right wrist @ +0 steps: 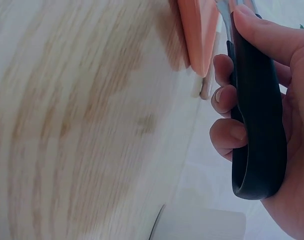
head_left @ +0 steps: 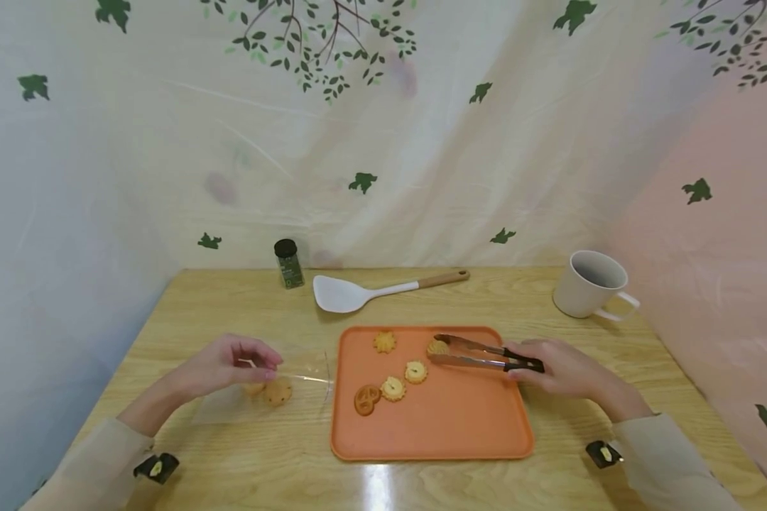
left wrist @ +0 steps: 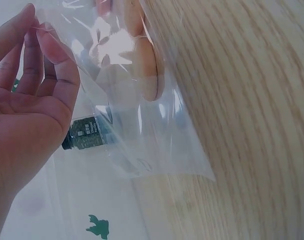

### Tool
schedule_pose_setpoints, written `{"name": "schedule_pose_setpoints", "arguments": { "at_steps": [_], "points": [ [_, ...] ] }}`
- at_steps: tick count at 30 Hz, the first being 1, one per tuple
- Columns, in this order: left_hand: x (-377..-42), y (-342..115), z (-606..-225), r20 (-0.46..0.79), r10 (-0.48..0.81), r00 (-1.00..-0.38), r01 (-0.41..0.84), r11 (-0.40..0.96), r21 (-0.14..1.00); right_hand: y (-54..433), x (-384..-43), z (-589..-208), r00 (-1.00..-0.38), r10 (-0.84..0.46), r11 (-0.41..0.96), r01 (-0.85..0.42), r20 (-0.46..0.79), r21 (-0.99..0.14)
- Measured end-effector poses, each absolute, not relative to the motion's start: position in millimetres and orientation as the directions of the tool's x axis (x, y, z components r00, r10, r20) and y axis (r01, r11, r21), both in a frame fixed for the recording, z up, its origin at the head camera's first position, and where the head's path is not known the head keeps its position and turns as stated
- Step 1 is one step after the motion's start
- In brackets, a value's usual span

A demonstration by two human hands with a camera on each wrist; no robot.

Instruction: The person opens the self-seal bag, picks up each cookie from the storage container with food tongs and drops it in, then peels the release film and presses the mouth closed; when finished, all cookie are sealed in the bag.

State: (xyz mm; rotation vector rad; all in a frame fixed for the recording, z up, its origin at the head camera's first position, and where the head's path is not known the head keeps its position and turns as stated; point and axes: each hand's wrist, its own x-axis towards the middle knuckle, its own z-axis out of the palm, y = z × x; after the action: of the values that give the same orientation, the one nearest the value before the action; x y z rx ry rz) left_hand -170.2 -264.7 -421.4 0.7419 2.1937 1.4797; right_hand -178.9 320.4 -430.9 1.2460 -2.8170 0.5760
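My left hand [head_left: 233, 365] pinches the edge of a clear plastic bag [left wrist: 126, 130] between thumb and fingers. Inside the bag lie cookies [head_left: 278, 391], seen from the side in the left wrist view. With curled fingers my right hand [head_left: 559, 369] grips the black handles of metal tongs [right wrist: 259, 115]. The tips of the tongs stand on either side of a round swirled cookie [head_left: 437, 348] at the back of the orange tray [head_left: 460, 426]. Two round cookies [head_left: 393, 388], a pretzel-shaped cookie [head_left: 367, 399] and a flower-shaped cookie [head_left: 385, 342] also lie on the tray.
Behind the tray lies a white spatula [head_left: 341, 294] with a wooden handle. A black-capped spice jar [head_left: 289, 264] stands at the back left, and a light grey mug [head_left: 588, 285] at the back right. A leaf-printed cloth [head_left: 422, 177] hangs behind the wooden table [head_left: 268, 461].
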Motion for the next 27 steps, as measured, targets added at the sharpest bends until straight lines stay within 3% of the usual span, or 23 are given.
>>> {"name": "schedule_pose_setpoints", "arguments": {
  "at_steps": [12,21,27],
  "points": [
    [-170.8,-264.4,-421.8,-0.027,0.611,-0.791,0.204,0.306,0.930,289.6,-178.3,-415.4,-0.685,-0.720,0.618,-0.705,0.109,-0.349],
    [-172.5,-267.2,-422.3,-0.018,0.621,-0.784,0.213,0.296,0.931,227.6,-188.9,-408.6,-0.579,-0.812,0.487,-0.743,0.077,-0.459],
    [-172.3,-265.9,-420.9,-0.011,0.623,-0.782,0.228,0.303,0.925,179.8,-194.0,-407.9,-0.517,-0.854,0.432,-0.769,0.060,-0.472]
  ]
}}
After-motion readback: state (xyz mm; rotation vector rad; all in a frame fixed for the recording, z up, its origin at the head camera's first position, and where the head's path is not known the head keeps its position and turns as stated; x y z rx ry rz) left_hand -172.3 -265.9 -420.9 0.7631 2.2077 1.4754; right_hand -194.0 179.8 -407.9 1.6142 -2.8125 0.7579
